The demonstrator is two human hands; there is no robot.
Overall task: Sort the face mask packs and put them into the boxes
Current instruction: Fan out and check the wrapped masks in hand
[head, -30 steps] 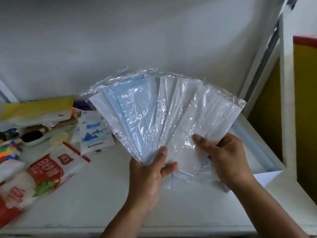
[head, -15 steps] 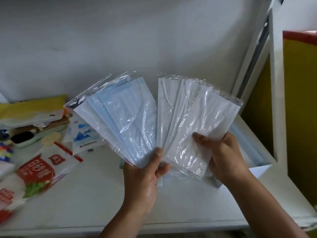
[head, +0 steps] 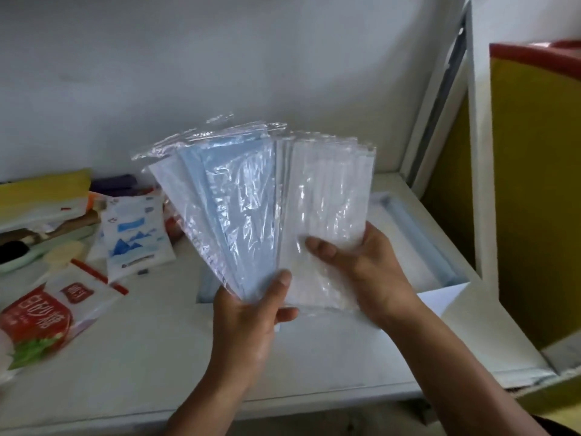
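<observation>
A person stands at a white tabletop (head: 157, 357) and holds up two fans of sealed face masks, side by side against a pale wall (head: 220, 58).

The left hand (head: 248, 313) grips the blue mask packs (head: 239, 215) at their lower ends. Its thumb (head: 284, 278) is pressed on the front wrapper and its fingers (head: 287, 313) are curled round the back, clamped on the bundle. The packs spread up and to the left.

The right hand (head: 367, 272) holds the white mask packs (head: 327, 190) just beside them. Its thumb lies across the clear plastic, and its fingers are closed on the stack from behind, mostly hidden by it. The inner edges of the two bundles touch or overlap, and both are raised clear of the tabletop.

Behind and below the hands an open box (head: 415, 234) with a light blue inner wall sits on the tabletop, its white flap folded out toward the near right. It is partly covered by the masks, so what it holds cannot be made out.

At the left of the tabletop lie a red-and-white food packet (head: 47, 313) and a white packet with a blue mountain print (head: 135, 237). A yellow bundle (head: 44, 190) lies at the back. A yellow panel (head: 534, 184) with a red top edge stands at the far right.
</observation>
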